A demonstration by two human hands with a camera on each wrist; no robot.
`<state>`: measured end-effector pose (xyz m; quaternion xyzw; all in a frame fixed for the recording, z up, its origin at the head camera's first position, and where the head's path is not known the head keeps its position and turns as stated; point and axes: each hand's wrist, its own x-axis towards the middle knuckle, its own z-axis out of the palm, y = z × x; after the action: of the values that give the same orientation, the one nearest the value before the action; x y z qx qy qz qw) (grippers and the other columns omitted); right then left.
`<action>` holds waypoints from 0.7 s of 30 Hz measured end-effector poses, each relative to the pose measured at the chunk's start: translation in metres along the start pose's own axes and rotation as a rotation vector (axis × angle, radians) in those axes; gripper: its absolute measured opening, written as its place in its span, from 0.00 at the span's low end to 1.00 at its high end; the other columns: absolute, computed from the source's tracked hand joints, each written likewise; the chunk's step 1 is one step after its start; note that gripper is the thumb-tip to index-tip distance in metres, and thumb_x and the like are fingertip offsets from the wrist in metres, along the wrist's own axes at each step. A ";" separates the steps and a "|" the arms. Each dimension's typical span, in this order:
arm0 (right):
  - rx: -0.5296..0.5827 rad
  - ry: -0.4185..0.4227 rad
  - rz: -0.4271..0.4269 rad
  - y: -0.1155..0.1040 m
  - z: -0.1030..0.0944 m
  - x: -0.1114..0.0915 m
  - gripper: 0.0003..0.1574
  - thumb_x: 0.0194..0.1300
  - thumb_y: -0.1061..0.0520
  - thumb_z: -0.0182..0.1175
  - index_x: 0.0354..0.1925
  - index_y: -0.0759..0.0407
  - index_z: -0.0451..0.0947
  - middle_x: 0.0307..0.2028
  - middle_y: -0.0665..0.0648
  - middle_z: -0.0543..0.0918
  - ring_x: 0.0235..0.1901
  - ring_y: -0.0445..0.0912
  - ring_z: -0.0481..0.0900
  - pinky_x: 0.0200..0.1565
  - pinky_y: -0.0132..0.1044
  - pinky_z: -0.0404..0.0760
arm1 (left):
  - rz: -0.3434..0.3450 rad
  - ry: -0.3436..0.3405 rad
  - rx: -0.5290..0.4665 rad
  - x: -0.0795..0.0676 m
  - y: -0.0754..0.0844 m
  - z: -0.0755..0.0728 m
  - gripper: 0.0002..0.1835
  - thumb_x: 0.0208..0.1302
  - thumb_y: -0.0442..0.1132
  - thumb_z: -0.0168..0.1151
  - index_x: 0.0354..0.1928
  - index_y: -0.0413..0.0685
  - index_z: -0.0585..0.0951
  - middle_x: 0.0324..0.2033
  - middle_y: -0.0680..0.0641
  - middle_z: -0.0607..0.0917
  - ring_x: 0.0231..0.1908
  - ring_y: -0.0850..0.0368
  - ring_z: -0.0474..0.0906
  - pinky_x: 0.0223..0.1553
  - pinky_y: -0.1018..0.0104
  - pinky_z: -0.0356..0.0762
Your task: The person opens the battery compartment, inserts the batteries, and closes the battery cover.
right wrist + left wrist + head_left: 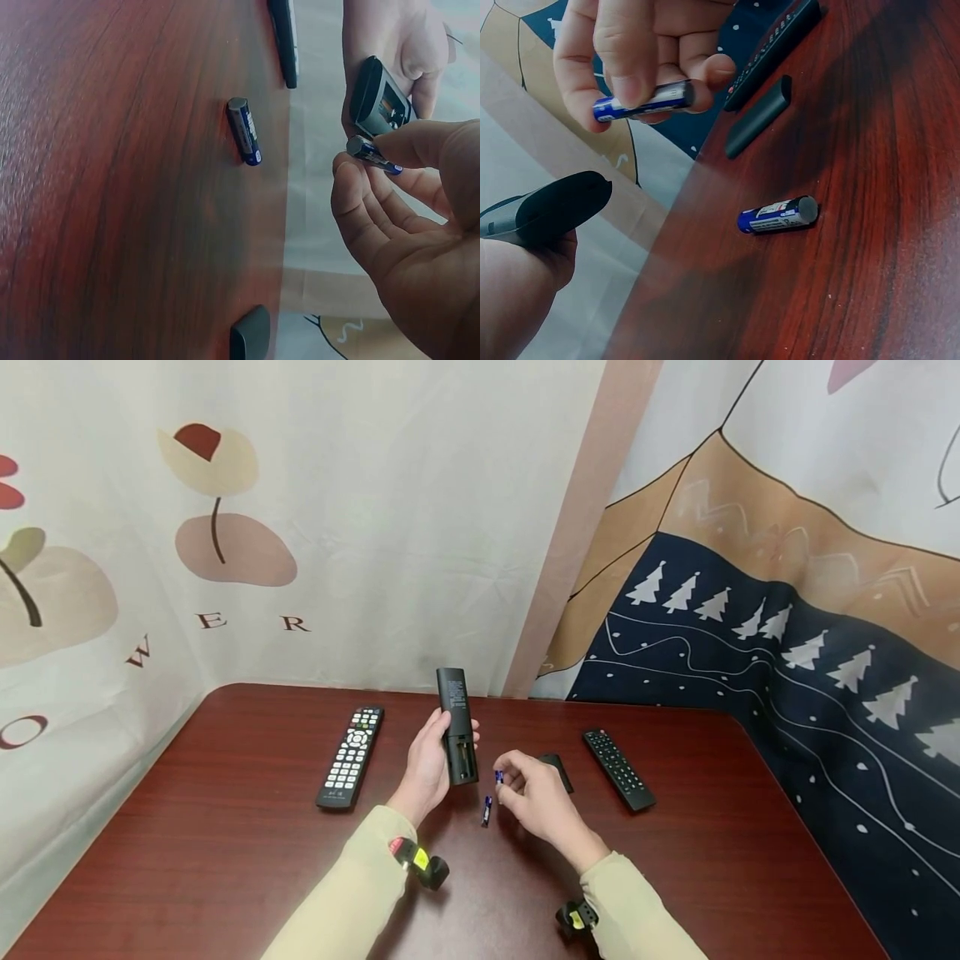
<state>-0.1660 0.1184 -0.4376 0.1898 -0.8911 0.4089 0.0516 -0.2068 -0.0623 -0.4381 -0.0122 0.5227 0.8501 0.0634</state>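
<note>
My left hand (426,764) grips a black remote control (454,714) with its back turned up, and the battery compartment (465,755) near its lower end lies uncovered. Between the thumb and fingers of my right hand (542,800) is a small blue battery (645,103), pinched just above the table and apart from the remote. A second blue battery (778,215) lies on the table below the hands, also seen in the right wrist view. Beyond the right hand rests a black battery cover (557,772), partly hidden by that hand in the head view.
On the left of the dark red wooden table (247,827) lies a black remote with white buttons (351,758). Another black remote (618,770) lies to the right, buttons up. Printed curtains (420,527) hang along the table's far edge.
</note>
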 end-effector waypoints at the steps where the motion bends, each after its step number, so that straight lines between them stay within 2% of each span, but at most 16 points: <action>1: 0.008 0.005 -0.001 0.000 0.000 0.000 0.13 0.62 0.69 0.66 0.43 0.58 0.81 0.31 0.49 0.81 0.32 0.41 0.79 0.37 0.33 0.81 | -0.003 0.001 0.001 0.000 0.000 0.000 0.26 0.84 0.44 0.32 0.78 0.47 0.59 0.50 0.43 0.79 0.48 0.54 0.78 0.60 0.55 0.72; 7: 0.048 0.036 -0.013 -0.002 0.002 0.002 0.12 0.62 0.70 0.66 0.44 0.60 0.80 0.31 0.50 0.83 0.32 0.42 0.81 0.37 0.33 0.82 | -0.011 0.000 0.007 0.000 -0.001 0.000 0.26 0.84 0.44 0.32 0.79 0.47 0.58 0.51 0.43 0.79 0.48 0.55 0.78 0.65 0.47 0.67; 21: 0.093 0.070 -0.019 -0.008 0.005 0.005 0.13 0.63 0.69 0.67 0.45 0.59 0.81 0.31 0.51 0.82 0.31 0.42 0.80 0.36 0.32 0.82 | -0.010 -0.001 0.011 0.001 -0.002 0.002 0.26 0.84 0.44 0.32 0.78 0.46 0.60 0.51 0.42 0.78 0.49 0.54 0.78 0.66 0.47 0.67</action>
<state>-0.1675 0.1086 -0.4339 0.1862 -0.8669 0.4558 0.0776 -0.2074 -0.0598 -0.4390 -0.0141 0.5274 0.8468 0.0677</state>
